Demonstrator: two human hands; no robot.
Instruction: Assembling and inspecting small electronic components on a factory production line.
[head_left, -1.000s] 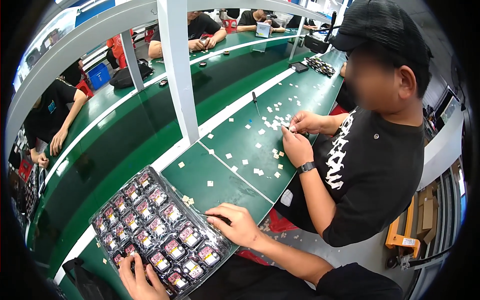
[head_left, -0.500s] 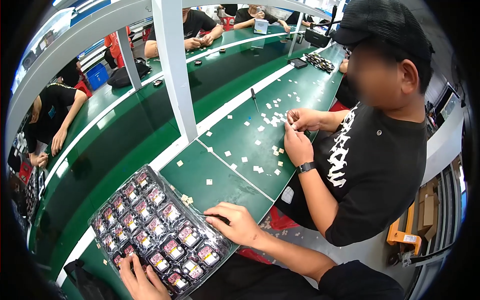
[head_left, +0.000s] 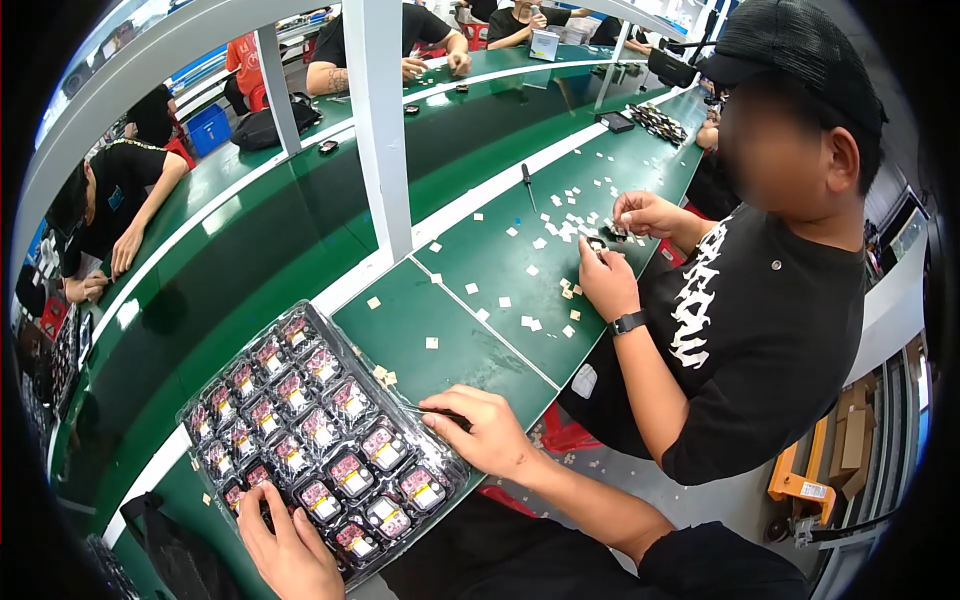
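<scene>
A clear plastic tray (head_left: 452, 462) lies tilted across the green bench, its pockets filled with small black square-cased devices (head_left: 350, 472), pink circuitry and a white-and-yellow part showing in each. My left hand (head_left: 287, 548) rests on the tray's near left side, fingers apart and touching one of the devices; its fingertips partly cover that device. Beside the tray's right edge, my right hand (head_left: 482, 432) is closed round a thin dark-handled tool that looks like tweezers (head_left: 447, 413), the metal tip pointing left to the tray's rim.
Small pale square pieces (head_left: 432, 343) lie scattered over the bench. A screwdriver (head_left: 527, 178) lies farther off. At right, a co-worker (head_left: 780, 330) handles a small black part. A white post (head_left: 378, 130) rises beyond the tray; a black bag (head_left: 180, 545) lies at lower left.
The whole view has shifted slightly. My hands stay in nearly the same places on and beside the tray. The co-worker's hands have moved apart, showing a dark part.
</scene>
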